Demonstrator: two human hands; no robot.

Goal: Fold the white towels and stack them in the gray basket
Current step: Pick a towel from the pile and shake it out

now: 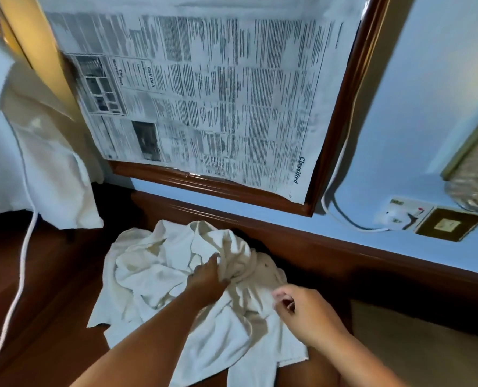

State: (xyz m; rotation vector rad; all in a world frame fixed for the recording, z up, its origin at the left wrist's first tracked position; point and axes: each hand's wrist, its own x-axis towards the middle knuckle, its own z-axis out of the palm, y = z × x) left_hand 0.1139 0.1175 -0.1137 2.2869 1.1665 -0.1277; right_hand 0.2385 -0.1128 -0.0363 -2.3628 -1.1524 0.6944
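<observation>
The towels [154, 275] lie in one crumpled white heap on a dark wood surface [50, 344], close against the wood ledge at the foot of the wall [427, 107]. How many towels make up the heap cannot be told.

Left hand [207, 279]: positioned over the middle of the heap, palm down. Its fingers are curled into a raised fold and grip it.

Right hand [305, 314]: positioned at the near right side of the heap, just beside the left hand but not touching it. Thumb and forefinger are drawn together on the cloth at the heap's right edge. The remaining fingers are loosely curled.

The bulk of the heap spreads to the left of both hands. One flap runs down between the forearms toward the near edge of the surface.

Surroundings:
- A newspaper [218, 93] covers the panel inside a dark wood frame [341, 121] on the wall above the heap.
- A white cable [20, 275] crosses the surface at far left.
- A second white cloth [59, 177] hangs at upper left, well apart from the hands.
- A socket [400, 215] sits on the wall at right.
</observation>
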